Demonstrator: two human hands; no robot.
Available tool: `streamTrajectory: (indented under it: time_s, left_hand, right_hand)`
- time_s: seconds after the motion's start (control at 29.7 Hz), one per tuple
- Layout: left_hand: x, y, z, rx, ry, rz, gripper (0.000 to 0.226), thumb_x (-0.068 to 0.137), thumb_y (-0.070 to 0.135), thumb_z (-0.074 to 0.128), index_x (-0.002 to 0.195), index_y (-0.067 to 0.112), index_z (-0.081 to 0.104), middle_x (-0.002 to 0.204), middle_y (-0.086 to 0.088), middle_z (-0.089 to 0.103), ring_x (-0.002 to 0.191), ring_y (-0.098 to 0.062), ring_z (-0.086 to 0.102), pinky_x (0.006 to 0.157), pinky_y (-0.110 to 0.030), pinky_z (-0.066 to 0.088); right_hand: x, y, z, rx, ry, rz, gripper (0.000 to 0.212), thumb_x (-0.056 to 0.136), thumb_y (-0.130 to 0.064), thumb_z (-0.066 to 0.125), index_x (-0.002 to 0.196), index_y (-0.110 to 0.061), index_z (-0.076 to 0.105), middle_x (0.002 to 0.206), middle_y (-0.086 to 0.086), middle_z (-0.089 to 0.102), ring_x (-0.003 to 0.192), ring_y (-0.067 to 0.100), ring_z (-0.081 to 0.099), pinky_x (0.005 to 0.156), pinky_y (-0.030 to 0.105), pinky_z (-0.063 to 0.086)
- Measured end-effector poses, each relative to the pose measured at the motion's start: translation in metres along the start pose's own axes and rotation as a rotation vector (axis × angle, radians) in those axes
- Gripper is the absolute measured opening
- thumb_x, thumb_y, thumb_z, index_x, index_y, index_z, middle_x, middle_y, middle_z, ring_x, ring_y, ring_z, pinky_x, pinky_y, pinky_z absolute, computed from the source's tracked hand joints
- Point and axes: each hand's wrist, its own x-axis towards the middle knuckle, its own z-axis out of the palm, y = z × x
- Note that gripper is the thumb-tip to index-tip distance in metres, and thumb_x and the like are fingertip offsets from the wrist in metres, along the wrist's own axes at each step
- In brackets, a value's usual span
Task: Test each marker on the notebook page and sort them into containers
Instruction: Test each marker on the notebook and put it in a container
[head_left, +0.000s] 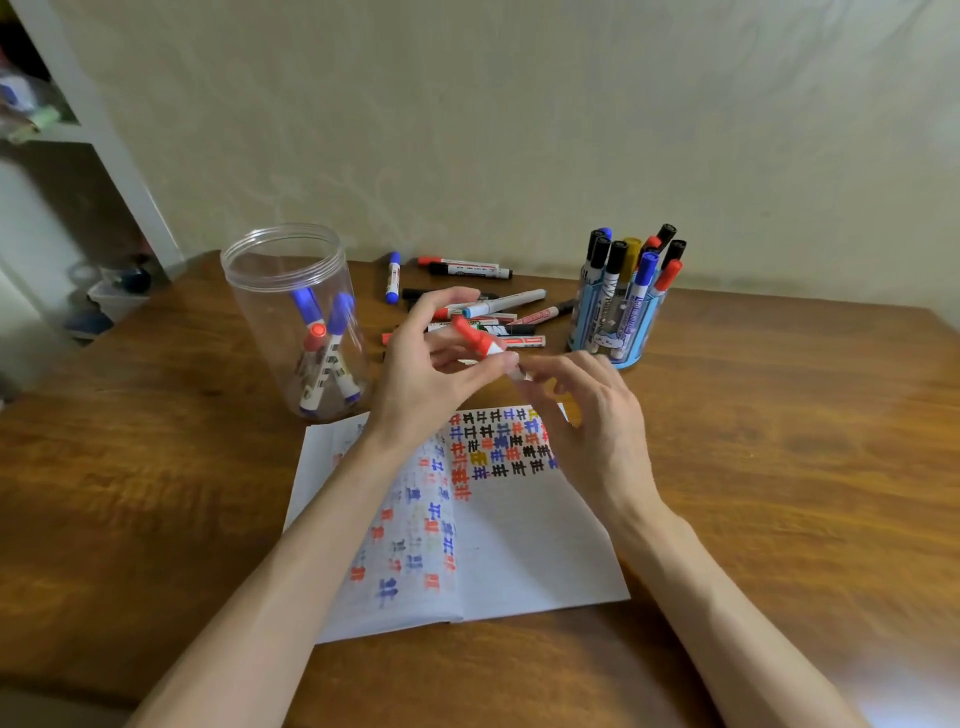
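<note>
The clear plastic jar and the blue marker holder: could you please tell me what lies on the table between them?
In the head view, a loose pile of markers lies between the clear plastic jar and the blue marker holder.

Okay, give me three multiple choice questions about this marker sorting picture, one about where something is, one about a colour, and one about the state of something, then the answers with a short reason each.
1. Where does the clear jar stand?
A. Left of the notebook's far edge
B. On the notebook
C. Beside the blue holder

2. What colour is the cap of the marker in the hands?
A. Blue
B. Red
C. Black

3. What state is the notebook in?
A. Closed
B. Open, both pages blank
C. Open, with coloured test marks

Answers:
1. A: the jar sits on the table past the notebook's left corner, far from the blue holder.
2. B: a red cap shows above the left hand, whose grip pinches the barrel; the right hand is blurred.
3. C: red, blue and black marks cover the pages.
</note>
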Motion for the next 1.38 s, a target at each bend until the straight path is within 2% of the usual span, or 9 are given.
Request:
streamTrajectory:
  time_s: [0.1,0.24,0.47,0.57,0.71,0.81,0.98,1.21,1.38]
  left_hand:
    - [-0.004,0.000,0.005,-0.113,0.016,-0.074,0.052,0.077,0.017,0.089,0.122,0.021,0.062,0.097,-0.002,0.078,0.094,-0.015,0.076,0.084,-0.026,0.059]
    - [-0.007,-0.003,0.008,-0.079,-0.023,-0.096,0.032,0.082,0.020,0.084,0.112,0.017,0.072,0.100,0.005,0.079,0.095,-0.009,0.075,0.077,-0.020,0.058]
    - [-0.010,-0.010,0.006,-0.038,-0.056,-0.099,0.013,0.091,0.021,0.075,0.102,0.013,0.076,0.095,0.006,0.078,0.088,-0.004,0.074,0.069,-0.013,0.054]
    - [-0.014,-0.007,0.003,-0.038,-0.089,-0.126,0.017,0.098,0.023,0.067,0.105,0.010,0.075,0.093,0.002,0.078,0.085,-0.002,0.073,0.069,-0.011,0.052]
    - [-0.016,-0.008,-0.008,0.080,-0.295,-0.247,0.026,0.099,0.043,0.060,0.099,0.023,0.078,0.089,0.004,0.079,0.089,-0.002,0.072,0.083,-0.021,0.052]
    - [-0.017,-0.011,-0.012,0.110,-0.413,-0.255,0.026,0.097,0.044,0.064,0.097,0.023,0.080,0.089,0.001,0.078,0.088,-0.015,0.073,0.086,-0.035,0.056]
    - [-0.017,-0.009,-0.009,0.072,-0.426,-0.215,0.022,0.097,0.033,0.068,0.101,0.015,0.081,0.092,0.000,0.079,0.091,-0.016,0.074,0.079,-0.022,0.057]
    - [-0.017,-0.013,-0.008,0.053,-0.422,-0.211,0.025,0.094,0.035,0.069,0.102,0.015,0.081,0.092,0.002,0.080,0.090,-0.014,0.075,0.081,-0.025,0.055]
    - [-0.016,-0.014,-0.007,0.031,-0.374,-0.175,0.021,0.097,0.028,0.068,0.102,0.012,0.079,0.091,0.000,0.079,0.088,-0.016,0.075,0.079,-0.027,0.059]
  right_hand:
    - [0.001,-0.010,-0.004,0.244,-0.087,0.139,0.015,0.097,-0.026,0.075,0.109,-0.016,0.075,0.091,-0.009,0.072,0.080,0.008,0.066,0.066,0.012,0.046]
    - [0.001,-0.017,-0.005,0.501,-0.189,0.318,0.019,0.096,-0.027,0.076,0.111,-0.016,0.074,0.096,-0.007,0.078,0.089,0.013,0.075,0.077,0.035,0.063]
    - [0.001,-0.028,-0.009,0.791,-0.173,0.384,0.082,0.095,-0.009,0.076,0.161,-0.025,0.028,0.103,0.015,0.078,0.089,0.023,0.079,0.084,0.033,0.063]
    - [0.002,-0.028,-0.012,0.823,-0.154,0.444,0.077,0.094,-0.005,0.076,0.156,-0.028,0.037,0.097,0.012,0.079,0.087,0.025,0.078,0.084,0.034,0.063]
    - [0.005,-0.025,-0.019,0.902,-0.093,0.560,0.070,0.092,-0.005,0.078,0.148,-0.031,0.046,0.120,0.022,0.072,0.090,0.027,0.078,0.083,0.032,0.062]
    - [0.005,-0.021,-0.023,0.884,-0.061,0.611,0.067,0.092,-0.008,0.077,0.148,-0.031,0.047,0.098,0.014,0.079,0.091,0.026,0.078,0.092,0.038,0.061]
    - [0.003,-0.021,-0.021,0.884,-0.038,0.636,0.060,0.092,-0.008,0.077,0.143,-0.028,0.053,0.090,0.010,0.078,0.089,0.023,0.077,0.097,0.040,0.060]
    - [0.001,-0.021,-0.020,0.889,-0.038,0.623,0.048,0.092,-0.010,0.078,0.135,-0.023,0.061,0.088,0.010,0.077,0.089,0.024,0.076,0.099,0.044,0.060]
    - [-0.001,-0.024,-0.016,0.888,-0.071,0.678,0.062,0.087,-0.033,0.079,0.144,-0.030,0.054,0.096,0.004,0.078,0.096,0.019,0.076,0.100,0.040,0.058]
